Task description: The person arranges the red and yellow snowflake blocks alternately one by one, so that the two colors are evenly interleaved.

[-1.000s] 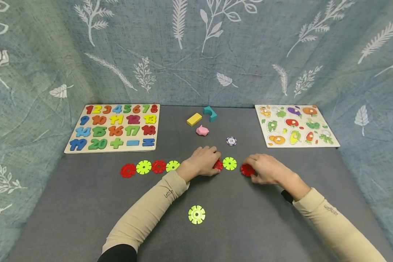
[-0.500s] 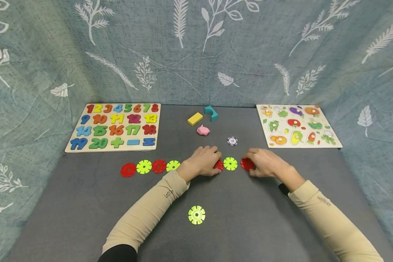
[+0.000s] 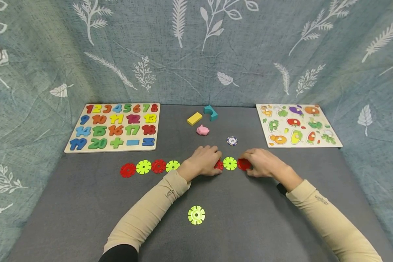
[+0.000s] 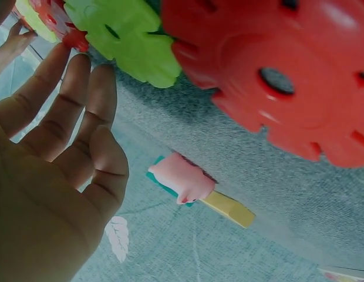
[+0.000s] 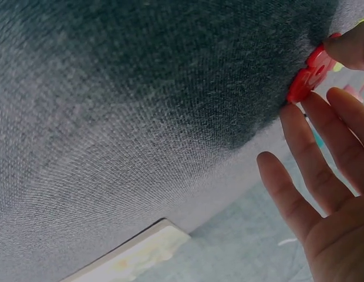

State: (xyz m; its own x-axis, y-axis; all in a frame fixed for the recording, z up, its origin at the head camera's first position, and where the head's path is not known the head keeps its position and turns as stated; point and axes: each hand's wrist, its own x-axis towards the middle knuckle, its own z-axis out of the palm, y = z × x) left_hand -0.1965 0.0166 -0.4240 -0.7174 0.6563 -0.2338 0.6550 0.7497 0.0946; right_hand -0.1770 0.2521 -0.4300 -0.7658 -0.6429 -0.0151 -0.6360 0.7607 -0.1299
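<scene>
Notched red and lime-green plastic discs lie in an alternating row across the grey table. My left hand (image 3: 203,161) holds a red disc (image 3: 219,165) by its edges, fingers at the back and thumb at the front. Beside that disc lies a green disc (image 3: 230,163). To its right, my right hand (image 3: 262,162) pinches another red disc (image 3: 242,165), whose rim (image 5: 302,87) sits between thumb and fingertips in the right wrist view. A large-looking red disc (image 4: 241,59) and a green disc (image 4: 120,35) under my left hand show in the left wrist view; the head view hides them.
A loose green disc (image 3: 196,215) lies nearer me. Behind the row are a poker chip (image 3: 231,141), pink pig (image 3: 202,130), yellow block (image 3: 194,118) and teal arch (image 3: 211,113). A number board (image 3: 124,125) stands back left, a vegetable board (image 3: 298,127) back right.
My right hand has slid its red disc leftward until it lies close against the green disc. My left hand has stayed in place on its red disc.
</scene>
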